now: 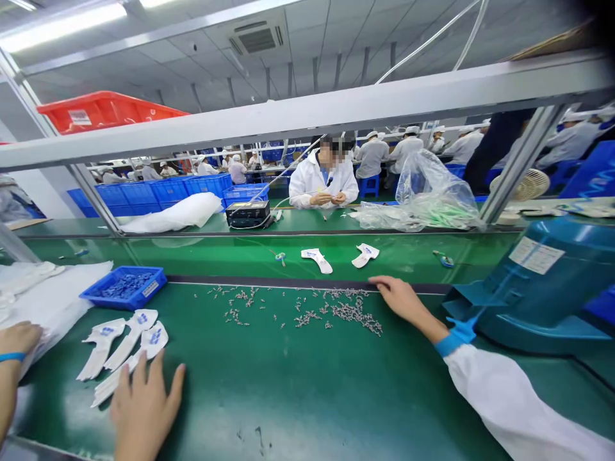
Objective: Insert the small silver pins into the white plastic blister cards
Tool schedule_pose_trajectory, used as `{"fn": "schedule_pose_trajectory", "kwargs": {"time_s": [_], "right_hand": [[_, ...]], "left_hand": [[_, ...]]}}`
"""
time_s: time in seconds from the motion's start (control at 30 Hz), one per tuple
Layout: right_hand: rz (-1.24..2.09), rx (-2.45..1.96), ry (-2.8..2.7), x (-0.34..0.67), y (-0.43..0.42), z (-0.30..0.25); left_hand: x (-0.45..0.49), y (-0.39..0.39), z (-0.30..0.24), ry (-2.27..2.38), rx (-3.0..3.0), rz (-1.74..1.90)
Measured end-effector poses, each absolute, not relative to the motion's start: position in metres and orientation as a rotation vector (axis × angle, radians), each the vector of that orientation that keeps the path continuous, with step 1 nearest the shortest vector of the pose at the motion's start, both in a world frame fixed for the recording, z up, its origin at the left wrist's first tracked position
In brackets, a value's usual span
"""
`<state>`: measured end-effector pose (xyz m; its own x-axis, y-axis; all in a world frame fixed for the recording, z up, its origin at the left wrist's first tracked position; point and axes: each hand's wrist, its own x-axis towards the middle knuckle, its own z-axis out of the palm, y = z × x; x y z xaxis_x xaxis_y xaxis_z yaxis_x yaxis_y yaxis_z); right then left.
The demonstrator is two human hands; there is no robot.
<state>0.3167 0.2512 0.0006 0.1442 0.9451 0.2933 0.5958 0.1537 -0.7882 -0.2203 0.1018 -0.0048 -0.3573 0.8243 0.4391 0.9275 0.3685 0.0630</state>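
My left hand [144,410] lies flat and open at the near edge of the green bench, its fingertips touching the lowest of several white plastic pieces with blue marks [125,340]. My right hand [398,298], in a white sleeve with a blue wrist strap, rests open at the bench's far edge. It holds nothing and sits just right of several small metal screws [336,312] scattered on the bench. A small blue tray [98,296] holding dark small parts stands at the left.
Two white pieces [317,259] [365,254] lie on the green conveyor belt [216,256] beyond the bench. A large blue machine [538,282] fills the right side. Another hand with a blue wristband [19,339] rests on white bags at far left. A worker in white [323,182] sits opposite.
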Motion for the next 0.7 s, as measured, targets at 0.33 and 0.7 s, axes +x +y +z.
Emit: {"fn": "schedule_pose_trajectory", "kwargs": {"time_s": [0.33, 0.7], "right_hand": [[0.303, -1.560, -1.886, 0.305, 0.231, -0.021], [0.450, -1.583, -1.796, 0.313, 0.203, 0.000]], "left_hand": [[-0.221, 0.081, -0.012, -2.201, -1.767, -0.359], [-0.059, 0.020, -0.045, -1.675, -2.497, -0.877]]}}
